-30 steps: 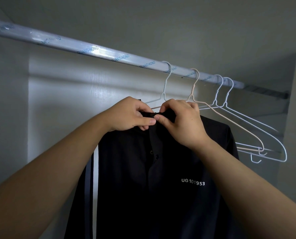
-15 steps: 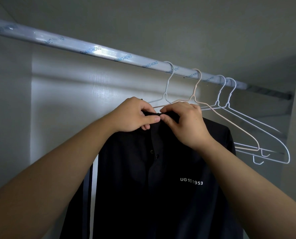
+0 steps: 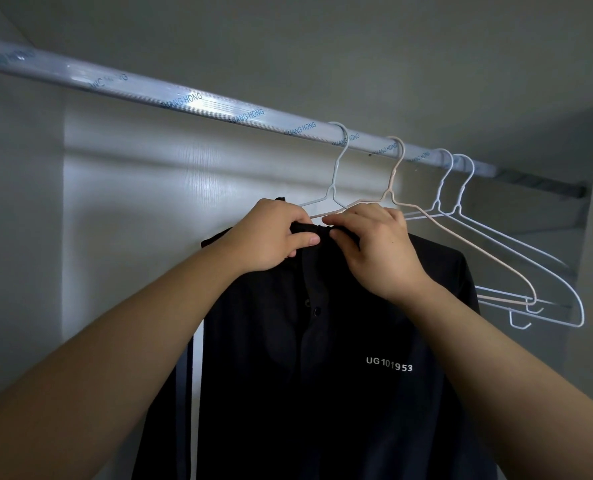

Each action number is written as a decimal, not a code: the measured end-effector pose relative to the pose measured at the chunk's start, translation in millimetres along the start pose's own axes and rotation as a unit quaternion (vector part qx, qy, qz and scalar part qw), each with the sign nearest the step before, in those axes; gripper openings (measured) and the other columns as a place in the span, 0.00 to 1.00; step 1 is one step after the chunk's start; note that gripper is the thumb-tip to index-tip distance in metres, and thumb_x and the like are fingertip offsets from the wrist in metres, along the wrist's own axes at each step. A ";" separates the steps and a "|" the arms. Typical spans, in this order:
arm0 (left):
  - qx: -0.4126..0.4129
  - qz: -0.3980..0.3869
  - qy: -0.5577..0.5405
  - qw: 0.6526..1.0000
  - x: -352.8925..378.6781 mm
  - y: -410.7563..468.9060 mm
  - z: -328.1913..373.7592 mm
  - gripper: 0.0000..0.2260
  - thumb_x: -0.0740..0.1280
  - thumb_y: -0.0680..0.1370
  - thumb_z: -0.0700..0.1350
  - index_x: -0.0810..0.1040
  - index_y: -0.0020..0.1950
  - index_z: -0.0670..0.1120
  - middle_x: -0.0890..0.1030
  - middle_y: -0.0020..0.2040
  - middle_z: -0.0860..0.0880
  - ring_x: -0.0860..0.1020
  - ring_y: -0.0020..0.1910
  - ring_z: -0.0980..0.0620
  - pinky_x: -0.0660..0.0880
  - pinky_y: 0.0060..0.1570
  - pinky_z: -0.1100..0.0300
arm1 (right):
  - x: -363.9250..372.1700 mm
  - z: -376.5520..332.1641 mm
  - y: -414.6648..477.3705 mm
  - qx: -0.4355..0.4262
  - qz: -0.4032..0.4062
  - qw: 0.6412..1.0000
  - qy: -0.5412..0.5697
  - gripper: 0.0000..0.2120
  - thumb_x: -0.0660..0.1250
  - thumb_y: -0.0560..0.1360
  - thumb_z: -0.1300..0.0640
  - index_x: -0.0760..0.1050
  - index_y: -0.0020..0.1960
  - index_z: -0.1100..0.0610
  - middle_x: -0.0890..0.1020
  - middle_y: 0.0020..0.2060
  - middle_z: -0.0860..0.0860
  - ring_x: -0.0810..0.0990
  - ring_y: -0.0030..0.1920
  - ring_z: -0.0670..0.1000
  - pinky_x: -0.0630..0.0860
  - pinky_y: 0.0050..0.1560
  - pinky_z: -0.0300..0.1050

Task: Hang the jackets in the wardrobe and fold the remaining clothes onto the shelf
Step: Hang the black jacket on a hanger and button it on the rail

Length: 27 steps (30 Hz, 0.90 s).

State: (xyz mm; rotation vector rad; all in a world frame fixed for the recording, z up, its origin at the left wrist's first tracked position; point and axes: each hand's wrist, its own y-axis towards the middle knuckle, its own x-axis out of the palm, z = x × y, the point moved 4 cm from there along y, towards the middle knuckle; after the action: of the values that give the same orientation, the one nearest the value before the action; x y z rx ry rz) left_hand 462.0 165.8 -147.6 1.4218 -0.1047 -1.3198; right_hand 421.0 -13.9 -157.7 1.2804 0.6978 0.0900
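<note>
At the jacket collar (image 3: 311, 227), left hand (image 3: 271, 237) and right hand (image 3: 374, 249)

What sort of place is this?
Most likely the inside of a wardrobe. A hanging rail runs across the top, wire hangers hook over it, and a black jacket hangs below, its collar pinched by the left hand and right hand.

jacket (image 3: 322, 375) hem beyond the bottom edge

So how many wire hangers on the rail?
4: a white wire hanger above the black jacket, a beige one next right, two more white ones rightmost. Others could hide behind it.
</note>
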 end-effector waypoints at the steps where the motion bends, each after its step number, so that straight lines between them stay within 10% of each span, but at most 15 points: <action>1: 0.006 -0.001 0.004 1.000 -0.1 -0.2 -0.1 0.06 0.72 0.78 0.53 0.83 0.50 0.52 0.83 0.31 0.51 0.81 0.31 0.60 0.78 0.39 0.63 | -0.3 -0.1 -0.3 0.000 -0.001 1.000 -0.005 0.11 0.67 0.81 0.55 0.82 0.61 0.49 0.82 0.52 0.45 0.77 0.59 0.51 0.64 0.63 0.52; 21: -0.005 0.032 0.068 0.997 -2.6 -3.7 10.5 0.05 0.71 0.78 0.54 0.80 0.44 0.55 0.81 0.30 0.55 0.81 0.36 0.58 0.78 0.50 0.49 | 5.9 -3.2 -6.3 0.019 0.031 0.999 -0.015 0.10 0.66 0.80 0.57 0.82 0.60 0.52 0.81 0.54 0.48 0.77 0.59 0.54 0.63 0.63 0.50; 27: 0.053 0.167 -0.006 0.984 9.6 -32.4 2.4 0.18 0.71 0.77 0.53 0.72 0.64 0.55 0.68 0.66 0.64 0.79 0.40 0.58 0.77 0.48 0.59 | 9.6 -7.5 -48.7 0.093 0.173 0.980 -0.041 0.14 0.70 0.75 0.57 0.78 0.60 0.52 0.76 0.59 0.51 0.73 0.60 0.55 0.64 0.56 0.48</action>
State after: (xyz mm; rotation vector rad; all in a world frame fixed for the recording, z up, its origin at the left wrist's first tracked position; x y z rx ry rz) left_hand 445.0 169.3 -176.8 1.4125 -0.4097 -1.0568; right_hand 409.5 -18.6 -206.3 1.5681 0.4148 0.2595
